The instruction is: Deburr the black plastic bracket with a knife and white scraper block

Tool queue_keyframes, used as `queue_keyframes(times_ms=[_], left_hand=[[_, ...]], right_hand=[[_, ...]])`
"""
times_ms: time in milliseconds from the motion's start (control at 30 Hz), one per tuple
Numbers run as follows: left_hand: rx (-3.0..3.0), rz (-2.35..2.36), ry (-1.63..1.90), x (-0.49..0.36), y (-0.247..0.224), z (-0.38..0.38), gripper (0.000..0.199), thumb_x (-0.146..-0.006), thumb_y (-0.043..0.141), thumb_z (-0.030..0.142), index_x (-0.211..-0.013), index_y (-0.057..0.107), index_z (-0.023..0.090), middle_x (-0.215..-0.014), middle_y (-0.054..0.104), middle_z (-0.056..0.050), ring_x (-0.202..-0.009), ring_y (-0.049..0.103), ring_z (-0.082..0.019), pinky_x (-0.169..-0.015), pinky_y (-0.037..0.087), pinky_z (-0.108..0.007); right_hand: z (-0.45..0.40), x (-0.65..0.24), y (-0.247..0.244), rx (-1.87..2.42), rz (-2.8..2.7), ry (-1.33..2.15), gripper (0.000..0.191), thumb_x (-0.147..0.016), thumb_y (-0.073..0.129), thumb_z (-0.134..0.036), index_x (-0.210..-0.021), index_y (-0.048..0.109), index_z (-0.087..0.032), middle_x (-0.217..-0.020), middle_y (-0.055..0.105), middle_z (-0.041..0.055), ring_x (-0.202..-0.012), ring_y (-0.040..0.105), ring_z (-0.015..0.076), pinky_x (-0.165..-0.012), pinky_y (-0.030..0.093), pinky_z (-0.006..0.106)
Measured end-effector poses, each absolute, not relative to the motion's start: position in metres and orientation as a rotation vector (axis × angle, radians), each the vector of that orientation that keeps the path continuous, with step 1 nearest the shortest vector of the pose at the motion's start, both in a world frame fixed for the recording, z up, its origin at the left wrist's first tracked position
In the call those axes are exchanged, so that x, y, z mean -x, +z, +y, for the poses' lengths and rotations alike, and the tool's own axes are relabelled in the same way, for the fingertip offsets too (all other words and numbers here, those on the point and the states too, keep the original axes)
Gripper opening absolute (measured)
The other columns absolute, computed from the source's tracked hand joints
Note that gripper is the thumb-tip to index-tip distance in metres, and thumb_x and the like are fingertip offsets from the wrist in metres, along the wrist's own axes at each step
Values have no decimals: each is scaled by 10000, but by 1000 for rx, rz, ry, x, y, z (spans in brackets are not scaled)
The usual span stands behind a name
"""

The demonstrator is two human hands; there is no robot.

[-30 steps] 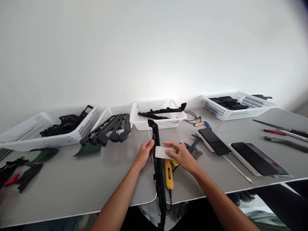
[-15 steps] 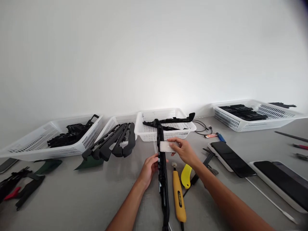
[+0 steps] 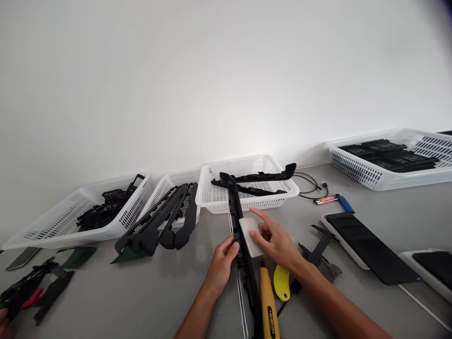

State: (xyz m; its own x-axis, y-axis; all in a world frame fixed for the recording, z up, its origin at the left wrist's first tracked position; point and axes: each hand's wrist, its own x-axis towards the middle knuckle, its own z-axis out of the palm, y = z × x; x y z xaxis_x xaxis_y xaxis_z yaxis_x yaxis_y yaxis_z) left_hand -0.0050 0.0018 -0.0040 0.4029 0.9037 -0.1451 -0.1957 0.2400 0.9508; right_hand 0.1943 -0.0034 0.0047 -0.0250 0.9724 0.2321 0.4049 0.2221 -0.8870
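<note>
A long black plastic trim strip (image 3: 234, 207) runs away from me, its far end over the middle basket. Closed on the strip's left edge is my left hand (image 3: 221, 266), thumb on top. My right hand (image 3: 278, 242) grips a flat, whitish rectangular block (image 3: 250, 235) between thumb and fingers, index finger stretched out. The block lies against the strip's right side. Near my right wrist are a yellow corded tool (image 3: 268, 301), its tip partly hidden, and a yellow curved handle (image 3: 281, 283). A thin clear strip (image 3: 241, 294) lies left of the trim.
White baskets with black parts stand along the wall: left (image 3: 123, 223), middle (image 3: 208, 202) and right (image 3: 384, 181). Dark trim pieces (image 3: 144, 235) lean on another basket. A caliper (image 3: 319, 245), a blue-ended cutter (image 3: 344, 203) and black-topped devices (image 3: 369, 242) lie right. Another person's hand (image 3: 3, 318) shows at lower left.
The white block has turned from lying crosswise to slanting along the strip, and my right index finger has stretched out. The view has shifted. A person's hand now shows at the left edge.
</note>
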Motion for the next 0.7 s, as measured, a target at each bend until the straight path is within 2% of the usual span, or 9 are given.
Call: queue_keyframes(times_ms=[67,167,300,400,567,633,700], left_hand=[[-1051,847,908,6,-6,2,506,-879,763,518,-1278,755,207,-1153,786,-91,-1102,690,-286,-977,511,-368],[-1048,867,916,6,-8,3,509,-870,768,530,-1264,764,208,-1177,779,-96,-1096,686,-290,-972,509,-371],[-1083,896,899,5,-10,3,533,-837,787,566,-1218,780,193,-1107,789,-96,-1029,697,-282,-946,512,-373],[-1086,895,892,6,-15,2,546,-820,791,593,-1185,786,187,-1087,791,-94,-1019,697,-275,-948,506,-363],[-936,993,927,7,-23,0,559,-725,865,610,-1105,788,206,-1120,777,-84,-1114,668,-282,-964,494,-342],[-832,1004,932,1,-23,5,554,-705,864,639,-1022,776,193,-1033,774,-78,-1047,679,-277,-894,511,-339],[-767,950,950,-11,-20,16,580,-719,815,705,-915,742,164,-860,738,-54,-878,679,-246,-796,515,-333]], right_hand=[[-5,-190,6,1306,-1577,887,602,-995,547,-490,-1532,484,-224,-591,443,-70,-536,445,134,-535,343,247],[-6,-185,5,1308,-1466,993,552,-965,572,-540,-1420,564,-226,-599,516,-50,-529,479,148,-505,350,252],[-4,-184,1,1306,-1299,1039,586,-941,590,-610,-1388,535,-234,-656,608,-20,-550,557,173,-502,411,270],[-4,-185,1,1276,-1299,1091,571,-936,610,-619,-1347,506,-237,-680,617,-21,-558,562,161,-491,399,251],[-3,-187,1,1276,-1281,1033,492,-890,699,-598,-1148,499,-229,-757,624,-15,-640,576,150,-542,442,237],[-2,-188,0,1262,-1230,1002,483,-871,721,-596,-1072,479,-230,-814,618,-10,-660,575,141,-561,458,237],[-2,-187,-2,1253,-1193,985,483,-861,728,-601,-1006,450,-233,-822,593,-19,-646,558,128,-552,446,230]])
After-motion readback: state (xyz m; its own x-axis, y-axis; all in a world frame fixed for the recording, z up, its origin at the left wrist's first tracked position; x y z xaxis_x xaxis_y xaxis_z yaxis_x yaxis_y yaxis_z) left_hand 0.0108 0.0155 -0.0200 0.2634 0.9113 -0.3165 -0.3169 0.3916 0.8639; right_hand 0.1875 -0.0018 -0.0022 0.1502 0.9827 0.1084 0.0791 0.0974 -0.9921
